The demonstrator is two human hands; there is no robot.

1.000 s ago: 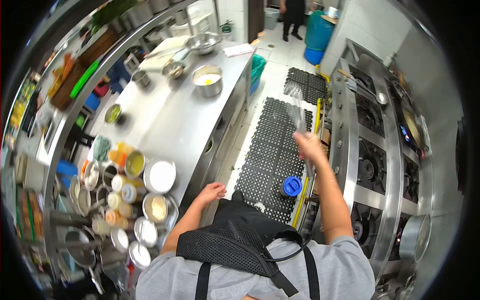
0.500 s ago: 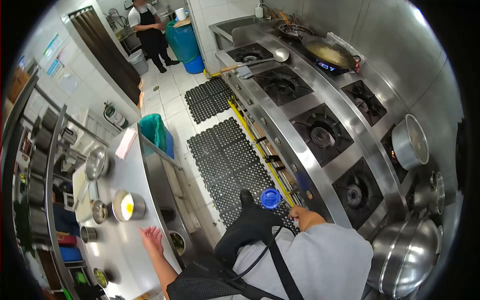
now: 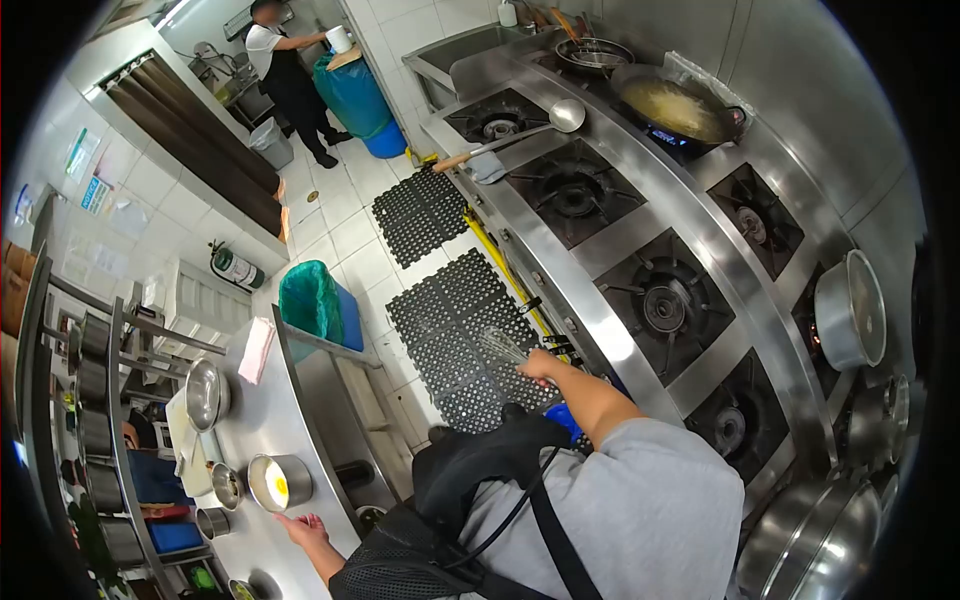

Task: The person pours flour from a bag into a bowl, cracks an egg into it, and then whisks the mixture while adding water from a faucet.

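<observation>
Two bare hands work in the aisle between counter and range. Our right hand [image 3: 540, 368] is closed around the handle end of a balloon whisk [image 3: 503, 347], its wires pointing forward over the perforated rubber mat [image 3: 420, 215]; gripped at that end, the wire head is left free. Our left hand [image 3: 303, 530] is open, palm upturned and with nothing in it, just beside a steel saucepan [image 3: 302, 478]; whether the fingertips touch the pan we cannot tell. The saucepan, with a yellow yolk-like mass in pale contents, stands upright near the edge of the steel counter [image 3: 270, 430], presumably for easy reach from the aisle. Beyond it, a steel mixing bowl [image 3: 222, 400] sits near a folded cloth [image 3: 256, 350], placed conveniently for wiping. Across the range, a long ladle [image 3: 567, 115] lies with its wooden handle projecting towards the aisle, probably to keep the grip away from heat. At the back, a wok [image 3: 715, 125] sits over blue flame, while a person [image 3: 275, 60] reaches towards a white roll-like object [image 3: 340, 38].
</observation>
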